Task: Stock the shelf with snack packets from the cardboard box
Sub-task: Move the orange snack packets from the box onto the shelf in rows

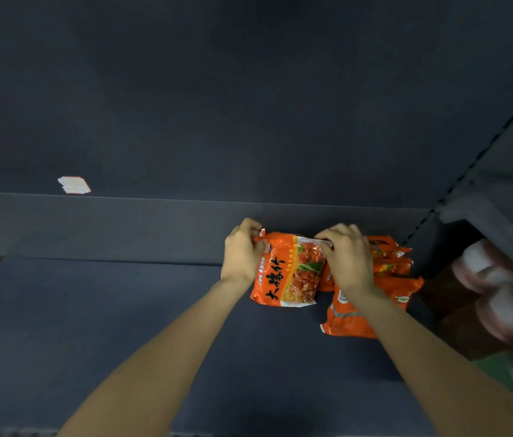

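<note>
Shelf (122, 310): dark, deep, with a back wall. Packet (289, 272): orange, printed face up, on the shelf near the back wall. Left hand (242, 253): fingers curled, pinching the packet's top left corner. Right hand (348, 260): fingers curled, pinching its top right corner. Stack (387, 279): more orange packets, just right of the held one, partly under the right hand. Label (74, 185): white, on the back wall, far left.

Both hands (293, 257) pinching (arms outstretched)

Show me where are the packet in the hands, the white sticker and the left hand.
held packet (289, 275): head view, printed front.
white sticker (74, 185): head view, its middle.
left hand (241, 257): head view, back of hand.
</note>
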A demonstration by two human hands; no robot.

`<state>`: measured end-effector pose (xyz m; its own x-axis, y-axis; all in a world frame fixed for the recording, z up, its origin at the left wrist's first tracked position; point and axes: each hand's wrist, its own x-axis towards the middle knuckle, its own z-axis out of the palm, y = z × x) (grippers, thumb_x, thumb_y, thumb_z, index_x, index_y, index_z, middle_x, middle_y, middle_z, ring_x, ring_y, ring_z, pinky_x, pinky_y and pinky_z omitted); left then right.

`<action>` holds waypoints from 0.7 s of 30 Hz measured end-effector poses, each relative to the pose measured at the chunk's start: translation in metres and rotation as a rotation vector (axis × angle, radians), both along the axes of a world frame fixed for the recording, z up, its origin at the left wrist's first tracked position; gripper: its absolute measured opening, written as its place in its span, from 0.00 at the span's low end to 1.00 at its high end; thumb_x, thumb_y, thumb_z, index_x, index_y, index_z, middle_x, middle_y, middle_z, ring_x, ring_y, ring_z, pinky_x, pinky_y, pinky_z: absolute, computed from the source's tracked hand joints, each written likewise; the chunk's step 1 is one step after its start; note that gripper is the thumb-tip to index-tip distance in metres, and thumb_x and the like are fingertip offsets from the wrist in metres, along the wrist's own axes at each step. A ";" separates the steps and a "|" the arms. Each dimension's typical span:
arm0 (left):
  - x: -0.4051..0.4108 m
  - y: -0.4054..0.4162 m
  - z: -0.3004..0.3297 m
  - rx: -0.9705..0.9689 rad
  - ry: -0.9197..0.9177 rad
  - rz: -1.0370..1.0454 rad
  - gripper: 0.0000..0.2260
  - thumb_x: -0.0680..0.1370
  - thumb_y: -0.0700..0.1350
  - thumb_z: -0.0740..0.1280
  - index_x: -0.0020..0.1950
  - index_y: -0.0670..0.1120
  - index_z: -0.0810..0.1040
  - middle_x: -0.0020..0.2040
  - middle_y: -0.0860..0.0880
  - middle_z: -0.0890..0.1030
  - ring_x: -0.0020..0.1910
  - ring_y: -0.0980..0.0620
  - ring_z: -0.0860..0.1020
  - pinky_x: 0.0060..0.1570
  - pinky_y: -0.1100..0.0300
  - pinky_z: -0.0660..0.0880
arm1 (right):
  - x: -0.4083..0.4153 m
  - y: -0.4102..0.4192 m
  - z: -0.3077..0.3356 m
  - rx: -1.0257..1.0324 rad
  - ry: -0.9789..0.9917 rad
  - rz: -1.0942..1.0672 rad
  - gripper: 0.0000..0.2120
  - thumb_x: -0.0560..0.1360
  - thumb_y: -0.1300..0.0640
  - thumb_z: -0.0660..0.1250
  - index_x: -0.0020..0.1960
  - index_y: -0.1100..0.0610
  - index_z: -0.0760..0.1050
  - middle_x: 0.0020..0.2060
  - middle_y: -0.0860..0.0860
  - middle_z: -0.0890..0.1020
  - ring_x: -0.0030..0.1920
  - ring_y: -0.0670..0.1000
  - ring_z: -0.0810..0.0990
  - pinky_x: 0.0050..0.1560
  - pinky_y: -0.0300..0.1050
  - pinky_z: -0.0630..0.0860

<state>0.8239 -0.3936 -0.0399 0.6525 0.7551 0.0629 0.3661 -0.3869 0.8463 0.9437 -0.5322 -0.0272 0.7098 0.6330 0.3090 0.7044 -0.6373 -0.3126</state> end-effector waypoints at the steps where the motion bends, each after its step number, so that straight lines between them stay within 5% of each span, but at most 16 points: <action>1: 0.001 -0.002 0.002 0.039 0.042 0.012 0.10 0.76 0.38 0.65 0.57 0.47 0.73 0.54 0.47 0.78 0.51 0.49 0.78 0.51 0.49 0.77 | 0.002 0.001 0.001 -0.043 0.026 0.014 0.10 0.74 0.59 0.67 0.55 0.55 0.79 0.51 0.53 0.79 0.55 0.55 0.73 0.54 0.51 0.69; 4: 0.004 -0.009 0.009 0.207 0.212 0.012 0.12 0.78 0.43 0.63 0.61 0.49 0.70 0.57 0.47 0.75 0.52 0.45 0.77 0.46 0.50 0.76 | 0.007 0.004 0.007 -0.142 0.088 0.053 0.15 0.75 0.55 0.67 0.62 0.52 0.75 0.57 0.51 0.74 0.61 0.53 0.70 0.60 0.50 0.67; 10: -0.008 -0.022 0.028 0.410 0.232 -0.006 0.14 0.78 0.44 0.62 0.64 0.48 0.69 0.58 0.47 0.73 0.55 0.48 0.75 0.45 0.53 0.73 | -0.005 -0.006 0.016 0.083 0.131 0.155 0.15 0.75 0.57 0.66 0.61 0.56 0.75 0.56 0.53 0.74 0.60 0.52 0.71 0.56 0.43 0.70; 16: -0.062 -0.024 0.050 0.328 0.075 -0.009 0.08 0.78 0.45 0.62 0.57 0.48 0.74 0.54 0.51 0.78 0.53 0.54 0.76 0.51 0.55 0.75 | -0.048 0.003 0.030 0.245 0.248 0.294 0.12 0.76 0.59 0.65 0.59 0.54 0.76 0.54 0.50 0.74 0.54 0.48 0.75 0.53 0.37 0.68; 21: -0.137 -0.005 0.057 0.148 -0.114 0.121 0.04 0.77 0.42 0.65 0.49 0.50 0.76 0.45 0.53 0.81 0.46 0.61 0.78 0.47 0.72 0.72 | -0.113 0.035 0.041 0.365 0.369 0.412 0.09 0.75 0.61 0.65 0.54 0.54 0.78 0.46 0.48 0.76 0.42 0.40 0.75 0.49 0.35 0.70</action>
